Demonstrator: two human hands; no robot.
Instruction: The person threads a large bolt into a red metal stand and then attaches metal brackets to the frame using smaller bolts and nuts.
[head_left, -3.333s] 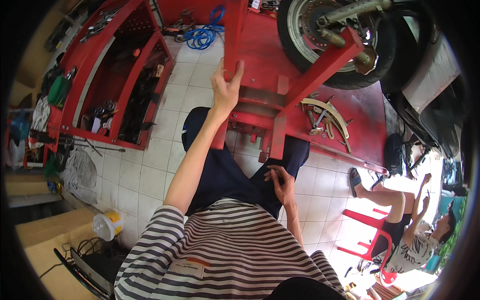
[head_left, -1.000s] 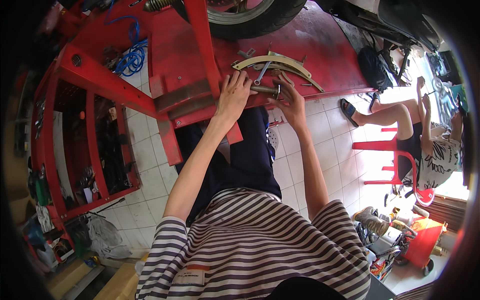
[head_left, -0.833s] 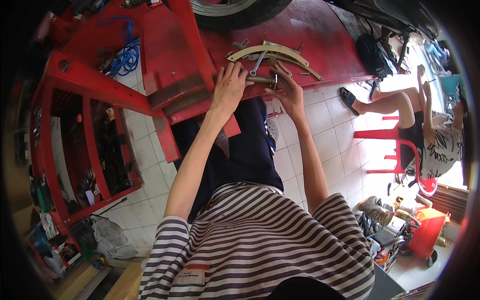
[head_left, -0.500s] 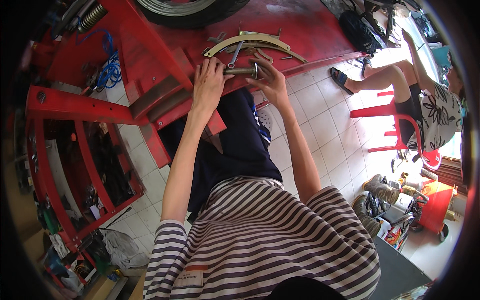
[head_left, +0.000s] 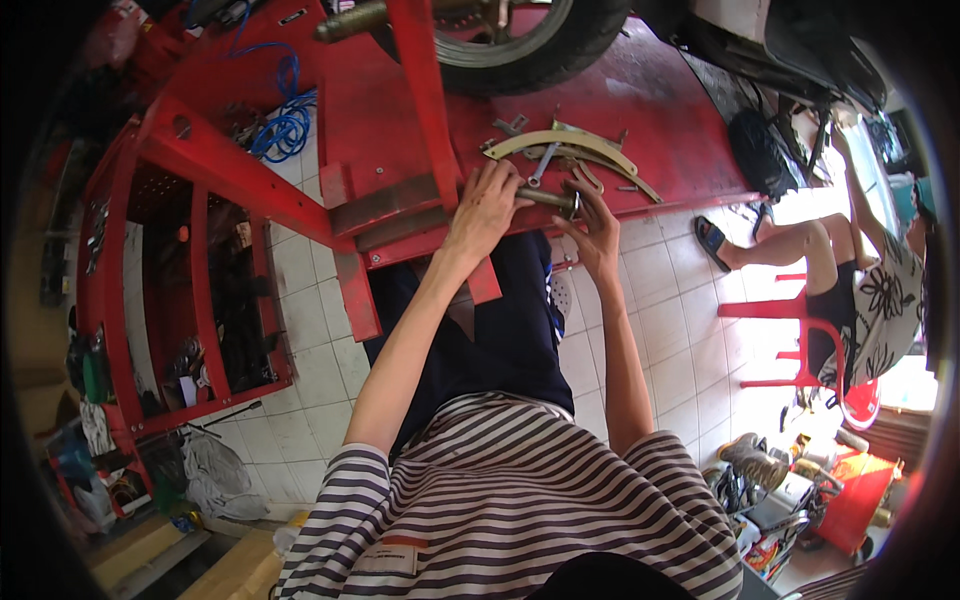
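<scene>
Head view: left hand (head_left: pixel 487 205) and right hand (head_left: pixel 597 228) are both gripping a short metal rod (head_left: pixel 547 197) at the edge of the red lift table (head_left: pixel 690 130), probably picking it up; next is lifting it clear of the curved metal guard (head_left: pixel 570 148). Red tool cart (head_left: pixel 195 250) is holding dark, blurred tools

A red metal platform (head_left: pixel 660 110) carries the parts. On it lie a curved pale metal guard (head_left: pixel 570 148), a wrench (head_left: pixel 541 166), a short metal rod (head_left: pixel 548 198) and a tyre (head_left: pixel 520 60).
</scene>
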